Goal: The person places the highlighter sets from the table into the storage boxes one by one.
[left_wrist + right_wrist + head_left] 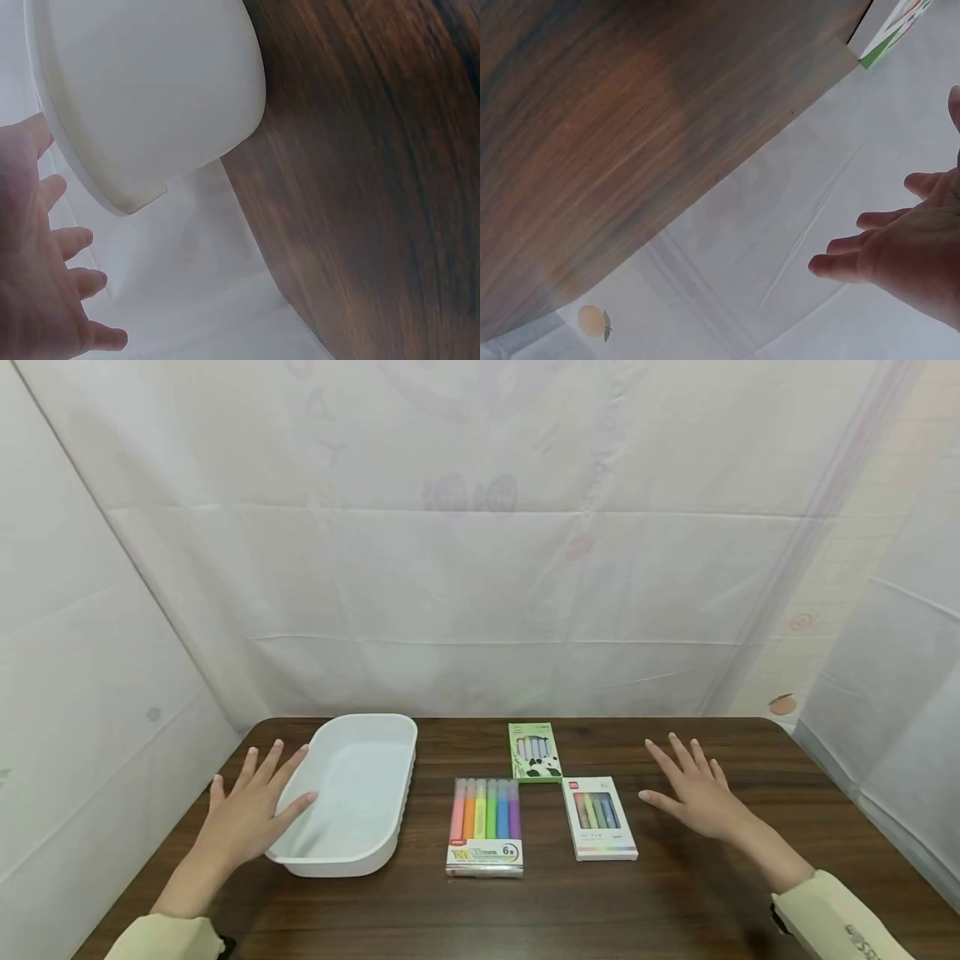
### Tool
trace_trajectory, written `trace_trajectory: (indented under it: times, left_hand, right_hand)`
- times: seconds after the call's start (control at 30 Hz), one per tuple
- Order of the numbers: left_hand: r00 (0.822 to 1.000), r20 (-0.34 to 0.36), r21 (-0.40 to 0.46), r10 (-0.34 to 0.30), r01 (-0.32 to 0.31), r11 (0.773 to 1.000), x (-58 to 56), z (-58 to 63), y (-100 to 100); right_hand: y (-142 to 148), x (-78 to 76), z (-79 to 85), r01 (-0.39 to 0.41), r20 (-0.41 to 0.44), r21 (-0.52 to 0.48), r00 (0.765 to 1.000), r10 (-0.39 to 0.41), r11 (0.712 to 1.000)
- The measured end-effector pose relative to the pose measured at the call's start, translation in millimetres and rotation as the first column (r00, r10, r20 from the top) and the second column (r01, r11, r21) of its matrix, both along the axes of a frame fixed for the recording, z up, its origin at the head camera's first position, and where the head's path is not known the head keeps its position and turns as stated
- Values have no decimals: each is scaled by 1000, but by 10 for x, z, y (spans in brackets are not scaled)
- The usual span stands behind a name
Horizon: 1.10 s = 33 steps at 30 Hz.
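Observation:
My left hand (247, 810) is spread beside the white plastic basket (348, 789), its thumb and forefinger overlapping the near rim in the head view. In the left wrist view, the fingers (71, 244) stretch out below the basket's rim and hold nothing. On the other side, my right hand (697, 793) hovers with fingers apart, to the right of a white box of crayon-like sticks (603, 843). Left of that box lies a clear pack of several coloured markers (486, 827). Behind them is a green box with a panda picture (536, 752).
A dark wooden table (420, 918) carries everything. White printed sheets (480, 568) hang behind its far edge and at both sides. The green box sits close to that far edge, and the basket stands at the left.

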<state>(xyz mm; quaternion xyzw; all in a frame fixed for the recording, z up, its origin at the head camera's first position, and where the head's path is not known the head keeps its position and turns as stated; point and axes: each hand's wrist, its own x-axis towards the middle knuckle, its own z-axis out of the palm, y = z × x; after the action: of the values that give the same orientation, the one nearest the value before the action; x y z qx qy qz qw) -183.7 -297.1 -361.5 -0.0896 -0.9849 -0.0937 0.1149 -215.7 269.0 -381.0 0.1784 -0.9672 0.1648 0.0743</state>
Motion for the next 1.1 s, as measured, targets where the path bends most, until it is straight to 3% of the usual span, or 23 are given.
trace_trajectory:
  times: [0.47,0.7,1.1]
  left_hand:
    - [998,61,117,0,-7,993,-19,-35,-71]
    - [998,66,151,-9,-1,989,-11,-92,-113]
    - [992,96,291,-81,50,956,-20,-139,-165]
  right_hand:
    - [-7,19,-30,-39,84,-167,995,54,985]
    - [-7,29,-65,-42,96,-189,994,61,981]
    - [10,36,-148,-66,121,-248,988,98,966]
